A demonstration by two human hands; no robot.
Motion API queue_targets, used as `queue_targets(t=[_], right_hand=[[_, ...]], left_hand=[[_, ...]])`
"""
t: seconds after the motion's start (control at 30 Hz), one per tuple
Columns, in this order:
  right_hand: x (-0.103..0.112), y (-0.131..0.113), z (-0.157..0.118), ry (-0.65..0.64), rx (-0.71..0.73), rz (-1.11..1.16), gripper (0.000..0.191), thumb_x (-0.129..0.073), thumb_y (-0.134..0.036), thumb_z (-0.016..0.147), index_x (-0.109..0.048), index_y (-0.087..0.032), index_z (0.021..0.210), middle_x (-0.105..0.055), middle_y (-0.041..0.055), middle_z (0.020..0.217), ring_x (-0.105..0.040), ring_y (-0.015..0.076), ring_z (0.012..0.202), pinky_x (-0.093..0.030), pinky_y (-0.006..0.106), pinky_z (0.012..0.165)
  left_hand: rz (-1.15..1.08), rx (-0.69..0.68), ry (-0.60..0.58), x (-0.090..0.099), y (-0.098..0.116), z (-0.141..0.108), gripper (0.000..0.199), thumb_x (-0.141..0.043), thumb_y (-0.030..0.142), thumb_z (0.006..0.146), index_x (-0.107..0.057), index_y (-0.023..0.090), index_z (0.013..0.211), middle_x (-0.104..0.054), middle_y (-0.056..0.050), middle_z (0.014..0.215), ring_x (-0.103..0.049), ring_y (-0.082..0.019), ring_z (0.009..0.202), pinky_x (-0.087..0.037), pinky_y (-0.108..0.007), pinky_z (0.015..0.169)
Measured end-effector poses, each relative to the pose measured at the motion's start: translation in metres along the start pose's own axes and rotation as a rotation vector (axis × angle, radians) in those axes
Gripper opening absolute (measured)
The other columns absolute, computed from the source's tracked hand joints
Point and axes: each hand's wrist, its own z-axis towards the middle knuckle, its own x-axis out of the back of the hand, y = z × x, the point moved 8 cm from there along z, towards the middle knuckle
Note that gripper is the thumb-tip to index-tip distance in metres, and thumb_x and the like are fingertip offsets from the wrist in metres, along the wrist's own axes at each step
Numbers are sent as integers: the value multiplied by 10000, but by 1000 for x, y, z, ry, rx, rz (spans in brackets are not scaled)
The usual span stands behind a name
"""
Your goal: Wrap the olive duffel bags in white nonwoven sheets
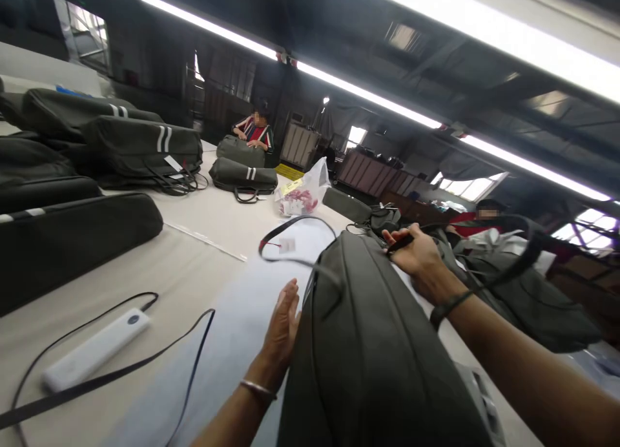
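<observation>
Your right hand is clenching a black strap; your left hand is standing open beside the grey-green bag; one-sided pulling is risking a tip.

A bare left hand, fingers extended and held together, points toward one o'clock, while the right forearm angles toward ten o'clock, its bare right hand curled closed.
</observation>
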Motion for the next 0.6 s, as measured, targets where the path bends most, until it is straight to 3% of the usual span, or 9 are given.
queue_targets(t=[0.07,0.13,0.2,0.3,0.43,0.5,0.6], right_hand=[[-28,10,-14,-76,-50,-50,407,-428,-441,977,-396,-230,630,-472,-53,489,-630,169,561,-518,339,564],[-49,15,-29,-161,-100,-88,404,-460,-440,964,-392,-228,626,-449,-57,475,-589,154,527,-520,341,585],[-61,7,-40,-219,-115,-77,394,-504,-431,945,-393,-230,626,-391,-69,438,-499,131,454,-516,328,571],[-65,-28,-47,-258,-98,-64,384,-490,-404,954,-388,-231,628,-305,-85,401,-367,105,380,-468,282,490],[-68,-74,-48,-303,-37,-227,413,-426,-411,986,-379,-226,620,-250,-96,392,-226,74,330,-288,218,365],[-73,-86,-49,-351,29,-337,425,-422,-427,989,-388,-226,616,-231,-98,392,-189,69,323,-209,213,342],[-78,-83,-46,-425,113,-444,418,-490,-454,959,-398,-233,617,-232,-102,395,-181,66,321,-181,213,332]], left_hand=[[12,-5,-8,-17,-13,-9,644,-546,596,893,-400,299,1446,-392,-58,1542,-293,-290,1446,-270,-442,1179],[52,-23,-88,-35,-21,-23,655,-535,601,896,-343,360,1474,-299,-18,1595,-249,-291,1463,-293,-473,1163],[96,-16,-166,-51,-27,-38,705,-560,598,882,-258,427,1496,-155,22,1639,-167,-305,1487,-338,-527,1118],[108,46,-295,-77,-38,-60,861,-636,579,835,-127,453,1518,-20,34,1652,-67,-349,1497,-356,-595,1068],[162,76,-395,-112,-49,-79,1033,-733,560,755,-83,391,1540,-11,-11,1653,-89,-385,1488,-225,-602,1142],[179,93,-389,-118,-54,-82,1051,-738,593,735,-102,377,1544,-17,-21,1652,-113,-385,1485,-211,-591,1153],[164,125,-376,-114,-58,-83,999,-687,639,761,-101,406,1537,3,8,1652,-80,-381,1490,-304,-599,1110]])
